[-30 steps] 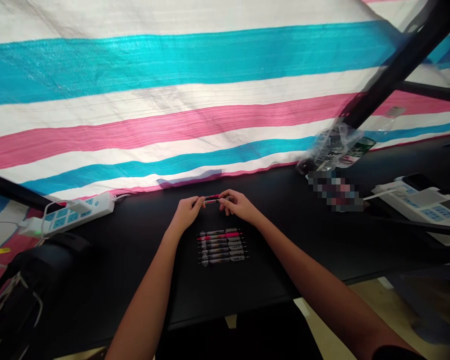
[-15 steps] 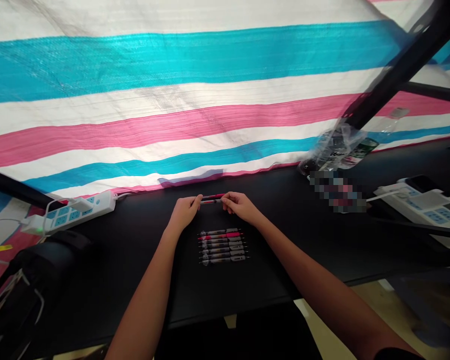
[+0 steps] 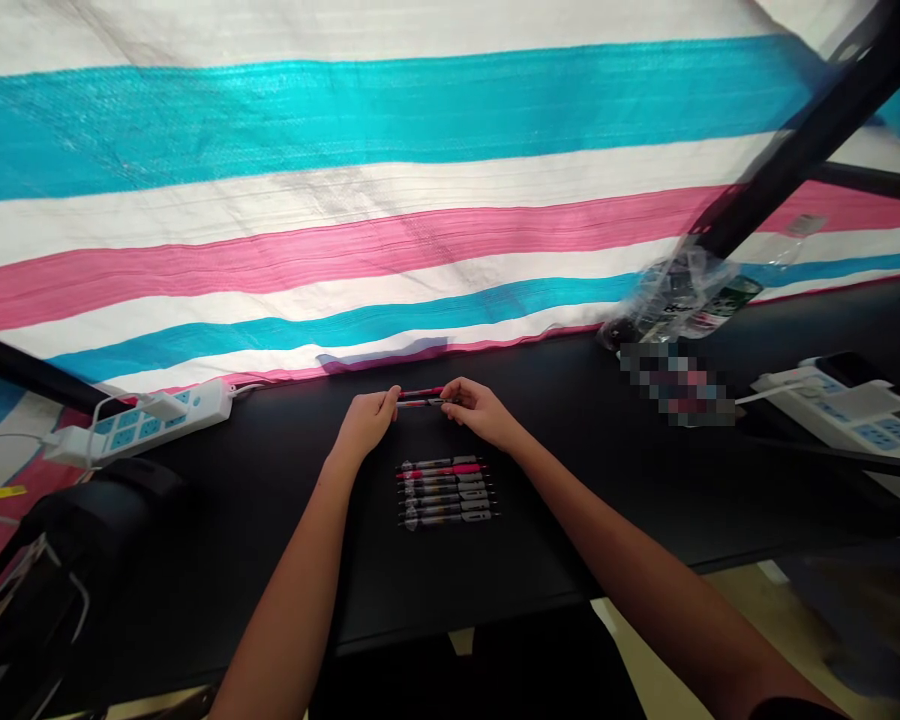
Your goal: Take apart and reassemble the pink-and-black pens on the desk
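Holding a red pen point(image 3: 418, 393) and a clear-barrelled pen point(image 3: 417, 403) just beyond the row of pens point(image 3: 444, 492) on the desk point(image 3: 270, 570): pinched with narrowed fingers at the left ends by the left hand point(image 3: 364, 425), at the right ends by the right hand point(image 3: 486, 416). Probably light, stiff, slightly slick; best gripped around the barrels. Compared with the first frame, showing slightly more barrel between hands; unchanged in the row.
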Action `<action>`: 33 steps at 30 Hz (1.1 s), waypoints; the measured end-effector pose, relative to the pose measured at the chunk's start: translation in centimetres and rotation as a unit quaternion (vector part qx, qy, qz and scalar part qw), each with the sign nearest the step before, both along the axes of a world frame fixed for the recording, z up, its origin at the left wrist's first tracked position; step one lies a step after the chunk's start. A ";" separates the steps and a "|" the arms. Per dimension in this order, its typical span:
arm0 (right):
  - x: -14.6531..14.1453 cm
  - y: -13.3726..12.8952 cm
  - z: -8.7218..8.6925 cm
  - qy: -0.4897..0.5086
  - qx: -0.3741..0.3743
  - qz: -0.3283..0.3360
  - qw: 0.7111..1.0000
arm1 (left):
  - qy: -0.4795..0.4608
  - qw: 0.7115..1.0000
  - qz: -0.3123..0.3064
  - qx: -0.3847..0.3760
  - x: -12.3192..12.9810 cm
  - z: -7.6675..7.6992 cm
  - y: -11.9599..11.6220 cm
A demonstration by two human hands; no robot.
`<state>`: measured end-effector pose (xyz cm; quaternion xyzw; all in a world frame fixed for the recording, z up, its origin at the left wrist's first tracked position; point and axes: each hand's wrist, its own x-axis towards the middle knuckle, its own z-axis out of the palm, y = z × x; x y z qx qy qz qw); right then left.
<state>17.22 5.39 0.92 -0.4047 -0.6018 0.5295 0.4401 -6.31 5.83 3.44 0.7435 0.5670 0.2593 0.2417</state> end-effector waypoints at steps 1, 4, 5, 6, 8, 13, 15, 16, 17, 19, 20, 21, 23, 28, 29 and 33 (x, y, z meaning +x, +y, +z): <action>0.0 0.0 0.0 0.004 -0.003 0.001 1.000 | 0.012 1.000 -0.004 0.008 0.0 0.1 -0.1; -0.1 0.0 -0.1 0.006 -0.010 0.002 1.000 | 0.067 0.997 -0.025 0.041 0.3 0.4 -0.3; -0.1 0.0 -0.1 0.006 -0.011 0.001 1.000 | 0.081 0.995 -0.034 0.048 0.4 0.4 -0.4; -0.1 0.0 -0.1 0.006 -0.011 -0.001 1.000 | 0.089 0.994 -0.046 0.051 0.5 0.5 -0.5; -0.1 0.0 -0.1 0.006 -0.013 -0.005 1.000 | 0.088 0.992 -0.079 0.054 0.8 0.4 -0.7; -0.1 0.0 0.2 0.038 -0.019 -0.019 0.999 | 0.063 0.985 -0.146 0.067 1.1 0.1 -0.7; -0.2 -0.1 0.3 0.059 -0.023 -0.015 0.998 | 0.055 0.986 -0.147 0.061 1.2 0.0 -0.7; -0.2 -0.1 0.3 0.067 -0.025 -0.013 0.997 | 0.048 0.986 -0.147 0.060 1.2 -0.1 -0.7; -0.3 -0.1 0.3 0.072 -0.026 -0.011 0.997 | 0.039 0.986 -0.148 0.061 1.2 -0.1 -0.8; -0.4 -0.1 0.2 0.084 -0.026 -0.020 0.996 | 0.017 0.986 -0.153 0.070 1.4 0.0 -0.9; -0.4 -0.1 0.1 0.093 -0.027 -0.025 0.995 | 0.008 0.985 -0.154 0.075 1.5 0.1 -1.0; -0.4 0.0 -0.1 0.104 -0.029 -0.030 0.994 | 0.003 0.985 -0.152 0.078 1.5 0.1 -1.0; -0.4 0.1 -0.2 0.124 -0.035 -0.035 0.991 | 0.000 0.987 -0.142 0.078 1.7 0.2 -1.1; -0.1 0.3 -0.2 0.171 -0.067 -0.068 0.981 | 0.002 0.992 -0.110 0.061 1.7 0.0 -0.9; 0.0 0.3 -0.1 0.182 -0.075 -0.077 0.977 | -0.001 0.993 -0.103 0.056 1.6 -0.1 -0.8; 0.5 0.7 0.3 0.209 -0.091 -0.120 0.966 | -0.015 0.995 -0.084 0.043 1.2 -0.2 -0.6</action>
